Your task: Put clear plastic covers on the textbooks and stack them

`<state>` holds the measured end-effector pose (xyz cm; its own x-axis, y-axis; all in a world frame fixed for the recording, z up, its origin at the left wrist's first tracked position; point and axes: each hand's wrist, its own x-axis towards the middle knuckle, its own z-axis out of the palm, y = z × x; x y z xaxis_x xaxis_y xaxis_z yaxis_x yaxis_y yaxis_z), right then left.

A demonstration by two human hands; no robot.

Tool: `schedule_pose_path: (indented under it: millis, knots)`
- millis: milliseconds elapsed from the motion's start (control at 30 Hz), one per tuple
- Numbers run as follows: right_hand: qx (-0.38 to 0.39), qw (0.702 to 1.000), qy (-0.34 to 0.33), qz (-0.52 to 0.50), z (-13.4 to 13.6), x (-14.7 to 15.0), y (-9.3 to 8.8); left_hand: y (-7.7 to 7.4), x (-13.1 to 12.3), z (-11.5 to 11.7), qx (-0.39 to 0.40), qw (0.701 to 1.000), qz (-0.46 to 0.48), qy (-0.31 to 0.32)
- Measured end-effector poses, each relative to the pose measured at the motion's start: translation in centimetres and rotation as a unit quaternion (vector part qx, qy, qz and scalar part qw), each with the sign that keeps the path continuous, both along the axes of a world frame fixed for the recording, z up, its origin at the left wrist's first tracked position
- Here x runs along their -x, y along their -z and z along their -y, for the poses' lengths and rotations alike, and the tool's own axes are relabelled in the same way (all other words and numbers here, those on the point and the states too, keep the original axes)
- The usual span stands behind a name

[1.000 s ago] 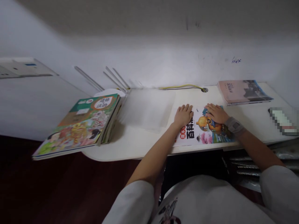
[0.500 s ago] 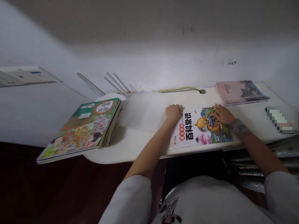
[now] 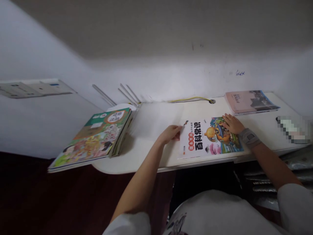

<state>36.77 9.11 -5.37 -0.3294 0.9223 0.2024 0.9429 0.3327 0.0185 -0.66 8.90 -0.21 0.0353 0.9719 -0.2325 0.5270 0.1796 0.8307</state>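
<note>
A book (image 3: pixel 195 143) with a white cover, Chinese title and a bright cartoon of a yellow gourd-like house lies flat near the desk's front edge, its cover closed. At its left edge, my left hand (image 3: pixel 171 133) has thumb and fingers closed on the border near the upper corner. My right hand (image 3: pixel 232 124) rests with fingers spread on the upper right of the cover; a grey band is around that wrist.
On the left, a stack of picture books (image 3: pixel 95 133) overhangs the rounded end of the white desk (image 3: pixel 141 156). Pink-covered booklets (image 3: pixel 249 101) lie at the back right, with a phone (image 3: pixel 292 130) in front. A yellow cable (image 3: pixel 190 98) runs into a hole at the wall.
My left hand has moved from the book's top left corner down and left to its left edge, fingers now pinching there. My right hand has stayed on the cover. The view has shifted slightly.
</note>
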Motion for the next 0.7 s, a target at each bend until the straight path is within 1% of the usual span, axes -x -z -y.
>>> schedule_pose_path:
  millis: [67,133,200,267,333,400,467,533,633,700]
  knots:
    - [0.002,1.0,-0.001,0.001,0.0,0.0,0.0,0.5,0.8,2.5,0.057,0.996,0.068,0.025]
    - [0.002,1.0,0.0,0.002,0.0,0.0,0.0,0.9,1.0,4.5,0.084,0.987,0.131,0.038]
    - [-0.002,1.0,0.002,0.003,0.0,0.0,0.0,1.0,0.7,6.1,0.058,0.982,0.178,0.029]
    - [-0.005,1.0,0.004,0.004,0.0,0.0,0.1,1.0,0.0,7.3,0.005,0.978,0.209,0.008]
    - [-0.007,1.0,0.002,0.004,0.0,-0.1,0.1,1.0,-0.9,8.2,-0.036,0.974,0.225,-0.009]
    - [-0.009,1.0,-0.003,0.0,-0.1,-0.2,0.2,1.1,-1.6,8.8,-0.057,0.97,0.237,-0.017]
    - [-0.008,1.0,-0.006,-0.006,-0.2,-0.3,0.3,1.3,-2.3,9.2,-0.056,0.965,0.255,-0.024]
    - [0.002,1.0,-0.004,-0.014,-0.4,-0.3,0.4,1.7,-2.8,9.4,-0.05,0.957,0.283,-0.047]
    - [0.024,0.998,-0.005,-0.052,-0.5,-0.1,0.2,2.0,-3.2,9.8,-0.051,0.933,0.341,-0.101]
    - [0.033,0.993,-0.01,-0.111,-0.4,-0.1,-0.2,1.9,-3.2,10.1,-0.052,0.915,0.38,-0.127]
